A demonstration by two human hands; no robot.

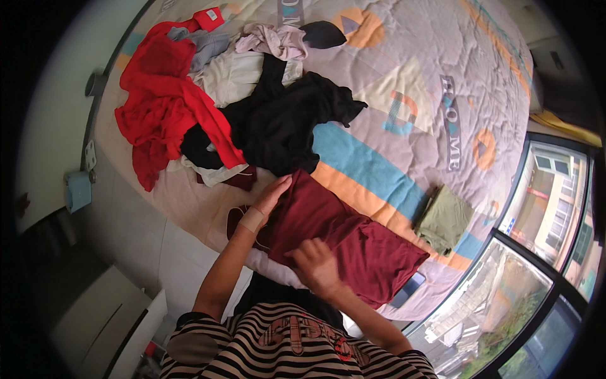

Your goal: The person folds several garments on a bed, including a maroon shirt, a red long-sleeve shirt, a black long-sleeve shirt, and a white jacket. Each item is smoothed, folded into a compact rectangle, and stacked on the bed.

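Observation:
A dark red garment (360,243), perhaps trousers or a shirt, lies spread in a flattened, folded shape on the bed before me. My left hand (273,197) rests along its left edge with fingers stretched out together. Over its near part is my right hand (317,268), slightly blurred, its fingers loosely bent and apart, with nothing seen in them. A drawstring or cord in pale colour loops from dark red cloth (235,221) beside my left wrist. Whether that cloth belongs to the same garment I cannot tell.
A heap beyond my left hand holds a black garment (278,126), a red garment (158,107), and white, grey and pink clothes. To the right sits a folded olive-green garment (444,220). A flat dark phone-like object (410,288) lies by the patterned bedspread's (404,151) near edge, close to windows.

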